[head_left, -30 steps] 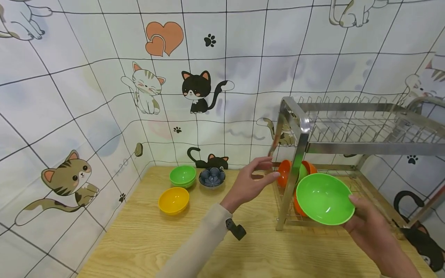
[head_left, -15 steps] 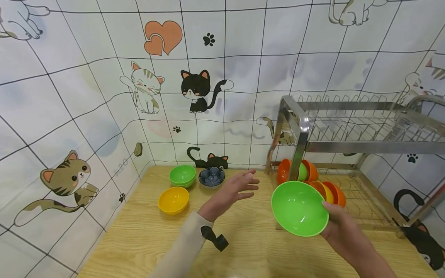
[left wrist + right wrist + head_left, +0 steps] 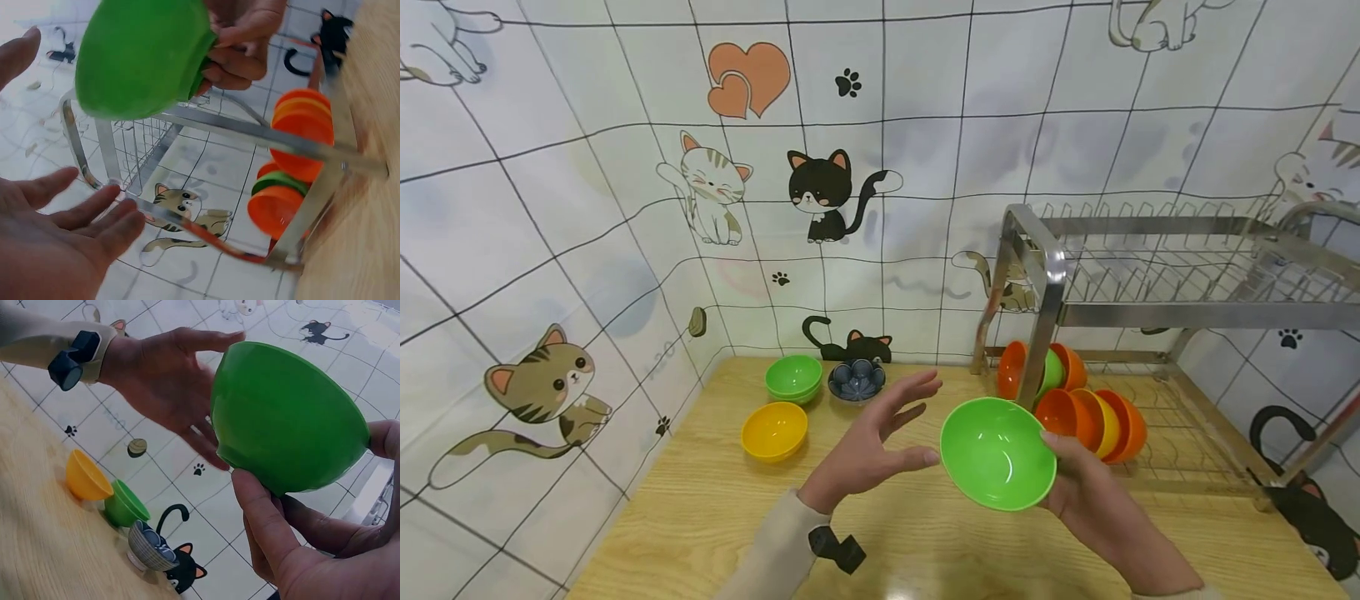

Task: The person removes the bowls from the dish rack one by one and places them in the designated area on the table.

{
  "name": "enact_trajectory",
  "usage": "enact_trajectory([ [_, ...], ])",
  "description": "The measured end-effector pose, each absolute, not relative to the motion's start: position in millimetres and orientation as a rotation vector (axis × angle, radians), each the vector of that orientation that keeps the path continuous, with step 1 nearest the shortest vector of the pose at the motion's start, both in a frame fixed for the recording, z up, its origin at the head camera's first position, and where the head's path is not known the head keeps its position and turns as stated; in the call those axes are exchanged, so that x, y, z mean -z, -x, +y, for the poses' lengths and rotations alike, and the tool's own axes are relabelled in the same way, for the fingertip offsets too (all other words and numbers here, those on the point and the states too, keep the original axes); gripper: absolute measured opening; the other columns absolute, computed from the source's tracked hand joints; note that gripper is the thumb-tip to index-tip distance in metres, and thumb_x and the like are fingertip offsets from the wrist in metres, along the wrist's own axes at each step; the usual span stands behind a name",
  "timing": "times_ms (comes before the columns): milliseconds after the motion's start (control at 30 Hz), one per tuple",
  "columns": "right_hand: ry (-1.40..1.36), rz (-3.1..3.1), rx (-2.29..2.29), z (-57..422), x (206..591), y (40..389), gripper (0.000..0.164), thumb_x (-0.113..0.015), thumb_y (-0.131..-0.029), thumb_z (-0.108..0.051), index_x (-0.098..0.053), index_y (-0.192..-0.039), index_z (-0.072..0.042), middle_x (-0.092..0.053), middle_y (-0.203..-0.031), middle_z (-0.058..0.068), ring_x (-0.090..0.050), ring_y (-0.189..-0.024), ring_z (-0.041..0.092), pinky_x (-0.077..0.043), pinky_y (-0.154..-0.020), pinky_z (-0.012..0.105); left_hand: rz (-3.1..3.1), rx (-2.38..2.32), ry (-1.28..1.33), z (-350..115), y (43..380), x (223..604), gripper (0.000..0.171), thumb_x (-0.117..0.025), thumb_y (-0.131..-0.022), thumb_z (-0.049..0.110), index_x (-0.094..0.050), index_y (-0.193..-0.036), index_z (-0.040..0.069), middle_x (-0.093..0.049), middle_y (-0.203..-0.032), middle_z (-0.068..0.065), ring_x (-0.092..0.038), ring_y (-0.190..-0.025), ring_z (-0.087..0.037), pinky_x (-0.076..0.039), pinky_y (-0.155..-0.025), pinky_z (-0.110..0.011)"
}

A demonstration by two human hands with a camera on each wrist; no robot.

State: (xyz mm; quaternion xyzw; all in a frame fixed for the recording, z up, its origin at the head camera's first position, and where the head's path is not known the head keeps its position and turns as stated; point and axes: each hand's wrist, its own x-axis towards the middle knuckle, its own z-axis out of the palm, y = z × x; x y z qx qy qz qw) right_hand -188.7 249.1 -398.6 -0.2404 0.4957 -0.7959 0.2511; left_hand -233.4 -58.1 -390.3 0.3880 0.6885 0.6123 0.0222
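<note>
A bright green bowl (image 3: 997,454) is up over the table, its hollow side facing the head camera. My right hand (image 3: 1093,500) grips it from the right, thumb at the rim and fingers under the base, as the right wrist view shows. My left hand (image 3: 872,446) is just left of the bowl, fingers spread and apart from it, holding nothing. At the table's back left stand a yellow bowl (image 3: 774,432), a stack of green bowls (image 3: 793,379) and a dark blue patterned bowl (image 3: 857,381).
A two-tier metal dish rack (image 3: 1210,317) stands at the right. On its lower tier, orange bowls (image 3: 1060,414), a yellow one and a green one lean on edge in two rows. Its front left post rises close behind the held bowl. Cat-printed tile sheeting (image 3: 925,167) lines the back.
My right hand has carried the green bowl left, away from the rack. My left hand has drawn back left from the rack and turned, its fingers now spread toward the bowl.
</note>
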Motion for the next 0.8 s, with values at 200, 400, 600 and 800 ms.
enact_trajectory([
  [200,0.551,1.398,2.176,238,401,192,0.046,-0.018,-0.113,-0.029,-0.053,-0.141,-0.021,-0.064,-0.133,-0.002,-0.067,-0.117,0.018,-0.057,-0.102,0.04,2.541,-1.623,-1.485,-61,221,384,0.091,-0.091,-0.077,0.027,-0.043,-0.155,0.022,-0.046,-0.159,0.002,-0.043,-0.147,-0.017,-0.042,-0.12,-0.045],
  [400,0.429,1.513,2.156,224,403,195,0.038,-0.026,-0.112,-0.034,-0.048,-0.14,-0.019,-0.061,-0.133,-0.001,-0.066,-0.118,0.019,-0.057,-0.102,0.039,2.708,-1.332,-1.902,-65,211,375,0.076,-0.089,-0.08,0.027,-0.054,-0.145,0.014,-0.052,-0.15,-0.005,-0.048,-0.142,-0.022,-0.045,-0.117,-0.039],
  [600,0.409,1.53,2.127,213,408,202,0.038,-0.028,-0.112,-0.036,-0.044,-0.142,-0.018,-0.063,-0.131,0.0,-0.067,-0.116,0.018,-0.058,-0.1,0.039,2.85,-0.922,-2.091,-69,200,374,0.055,-0.085,-0.084,0.02,-0.062,-0.134,0.017,-0.059,-0.14,0.0,-0.053,-0.132,-0.016,-0.046,-0.113,-0.025],
  [800,0.417,1.487,2.113,208,414,205,0.042,-0.026,-0.112,-0.035,-0.046,-0.143,-0.015,-0.065,-0.13,0.003,-0.068,-0.116,0.019,-0.057,-0.101,0.039,2.902,-0.667,-2.216,-68,194,377,0.024,-0.081,-0.087,0.01,-0.071,-0.109,0.015,-0.067,-0.112,0.005,-0.062,-0.109,-0.009,-0.049,-0.105,-0.017],
])
